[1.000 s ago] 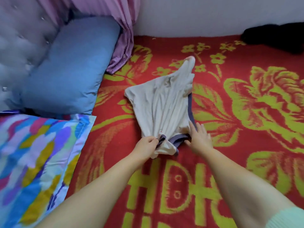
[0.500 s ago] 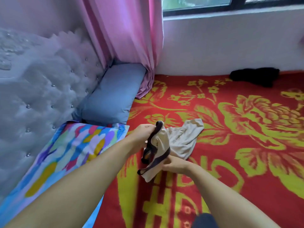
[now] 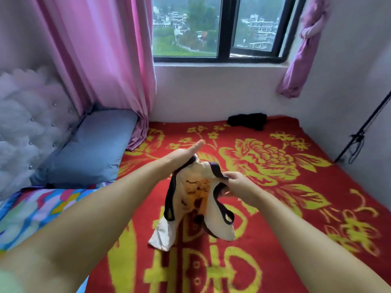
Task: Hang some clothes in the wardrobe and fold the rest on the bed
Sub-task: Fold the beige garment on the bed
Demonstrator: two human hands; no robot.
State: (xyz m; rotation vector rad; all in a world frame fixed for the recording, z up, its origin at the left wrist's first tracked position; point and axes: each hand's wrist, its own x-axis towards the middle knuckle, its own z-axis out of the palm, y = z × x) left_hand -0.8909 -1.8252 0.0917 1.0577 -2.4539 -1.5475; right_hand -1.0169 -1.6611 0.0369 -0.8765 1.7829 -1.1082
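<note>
The dark trim of a cream shirt (image 3: 196, 199) is pinched by the curled fingers (image 3: 227, 190) of the right hand (image 3: 234, 185), while the left hand (image 3: 186, 154) is kept flat with straight fingers against its top edge, and the shirt is held up above the red and yellow blanket (image 3: 296, 208), its lower end touching it.

Two bare forearms reach into view from the bottom corners, each ending in a bare hand: the left hand (image 3: 186, 154) and the right hand (image 3: 238, 183). No rings, watch or bracelets show on either wrist or on the fingers. At the lower left edge a blurred patch of pale green cloth, the sleeve (image 3: 8, 281), covers the upper left arm. The right arm shows no sleeve.
</note>
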